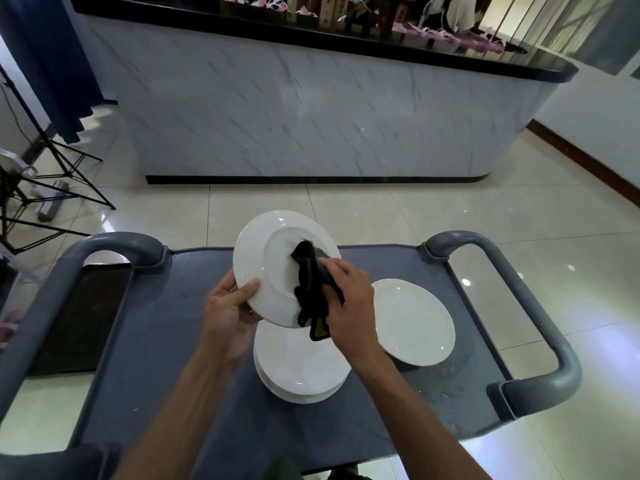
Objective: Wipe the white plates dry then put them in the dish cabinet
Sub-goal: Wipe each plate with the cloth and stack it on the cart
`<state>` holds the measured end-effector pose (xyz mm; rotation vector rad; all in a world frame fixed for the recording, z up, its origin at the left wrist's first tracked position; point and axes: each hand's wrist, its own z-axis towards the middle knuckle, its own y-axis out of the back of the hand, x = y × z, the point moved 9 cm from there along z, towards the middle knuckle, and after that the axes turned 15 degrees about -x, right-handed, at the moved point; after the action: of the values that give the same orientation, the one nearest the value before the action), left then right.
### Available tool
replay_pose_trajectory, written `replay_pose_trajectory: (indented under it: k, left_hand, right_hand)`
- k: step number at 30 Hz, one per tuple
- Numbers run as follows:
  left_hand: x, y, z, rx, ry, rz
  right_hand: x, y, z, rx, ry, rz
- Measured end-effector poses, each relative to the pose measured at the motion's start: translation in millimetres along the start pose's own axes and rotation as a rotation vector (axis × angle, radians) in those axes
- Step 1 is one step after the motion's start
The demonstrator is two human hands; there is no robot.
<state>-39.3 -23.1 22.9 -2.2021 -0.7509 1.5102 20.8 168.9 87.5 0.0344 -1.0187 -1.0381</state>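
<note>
My left hand (230, 311) grips a white plate (266, 268) by its lower left rim and holds it tilted above the cart, underside facing me. My right hand (349, 303) holds a black cloth (310, 289) with a yellow tag bunched against the plate's face. Below the held plate a stack of white plates (298, 370) sits on the grey cart top (173, 334). A single white plate (414, 322) lies flat to the right of the stack.
The cart has curved grey handles at left (114, 242) and right (540, 296); a wet patch lies near its right front. Behind stands a marble-fronted counter (311, 109) with a black top. Black tripod legs (52, 174) stand at the left on the tiled floor.
</note>
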Motion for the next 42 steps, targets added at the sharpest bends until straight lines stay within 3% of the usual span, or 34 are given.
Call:
replay_pose_trajectory:
  k: [11, 28, 37, 42]
  left_hand:
    - [0.7, -0.6, 4.4, -0.017, 0.030, -0.034]
    - [5.9, 11.1, -1.9, 0.045, 0.061, 0.117]
    - [13.9, 4.1, -16.3, 0.142, 0.068, 0.242]
    - [18.6, -0.5, -19.5, 0.173, 0.065, 0.273]
  right_hand:
    - [20.0, -8.7, -28.6, 0.020, 0.174, -0.041]
    - [-39.0, 12.8, 19.3, -0.021, -0.223, 0.082]
    - [-20.0, 12.8, 52.0, -0.038, -0.105, 0.066]
    - [4.3, -5.9, 50.5, 0.081, -0.011, 0.027]
